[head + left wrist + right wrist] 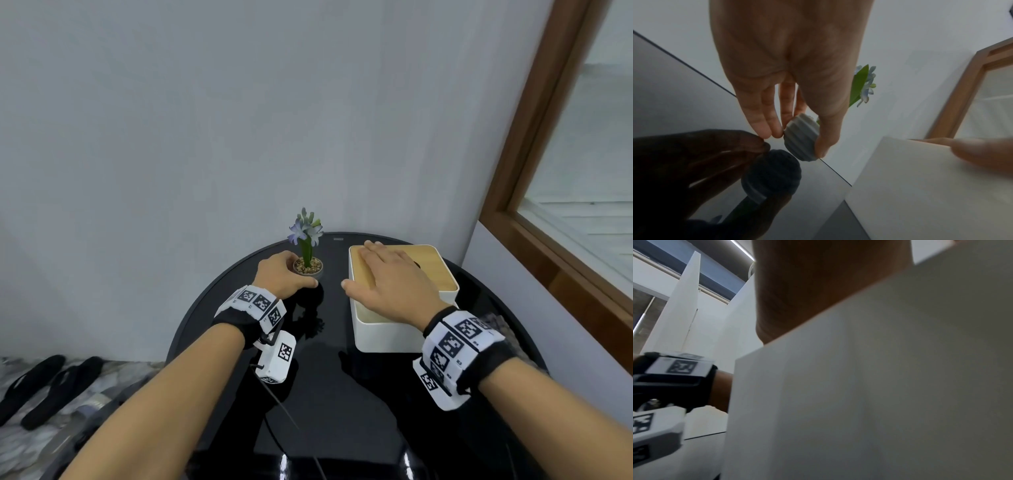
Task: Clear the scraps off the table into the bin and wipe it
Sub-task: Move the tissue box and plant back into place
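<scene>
Left grip curls round the small ribbed flower pot, thumb on one side and fingertips on the other, with the pot standing on the glossy black surface near its far edge. Right grip lies spread and flat on the wooden lid of the white tissue box, thumb hanging over the box's near-left edge. No scraps, bin or cloth show in any view; where they are cannot be told.

The step in hand looks like shifting these 2 items so the surface can be wiped. To do it well, lift the pot straight up and hold it upright, since the loose pebbles on top could spill and make new mess. The flat palm alone will only slide the box; wrapping thumb and fingers round its sides would give a surer lift. Set both down together, well apart from the patch to be wiped.
</scene>
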